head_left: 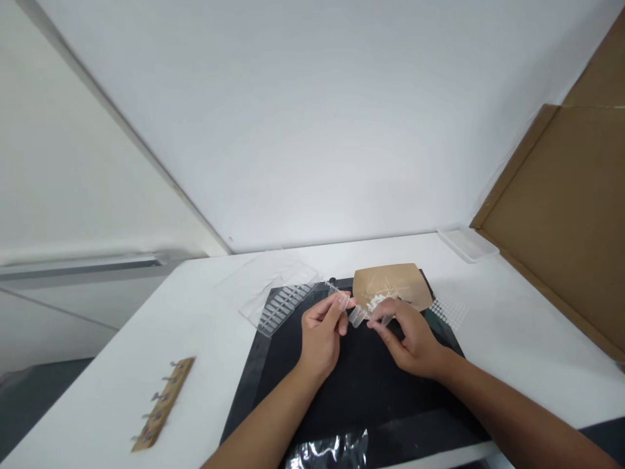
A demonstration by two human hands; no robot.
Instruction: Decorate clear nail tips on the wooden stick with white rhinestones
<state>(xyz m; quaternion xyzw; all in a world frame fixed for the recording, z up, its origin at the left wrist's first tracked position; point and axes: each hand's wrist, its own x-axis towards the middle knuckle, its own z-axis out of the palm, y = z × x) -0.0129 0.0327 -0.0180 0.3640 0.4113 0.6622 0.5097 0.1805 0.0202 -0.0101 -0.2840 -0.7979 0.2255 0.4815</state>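
Over the black mat [375, 384], my left hand [322, 329] is closed in a pinch on a small clear plastic piece [344, 301]. My right hand [413, 335] is closed too, its thumb and fingertips around another clear piece [387, 320]. Between the two hands shows a further clear plastic piece [357, 316]; I cannot tell whether it is joined to what either hand holds. Just behind the fingers lies a brown tray [415, 281] with small white bits [375, 301] and thin pale strips [388, 286] on it. The right fingers partly hide the white bits.
Left of the hands lies a clear slotted plastic tray [288, 305]. A wooden strip with metal hooks [166, 404] rests on the white table [209, 378]. To the right are a sheet of white dots [452, 312], a clear shallow box [469, 245] and tall cardboard [566, 228].
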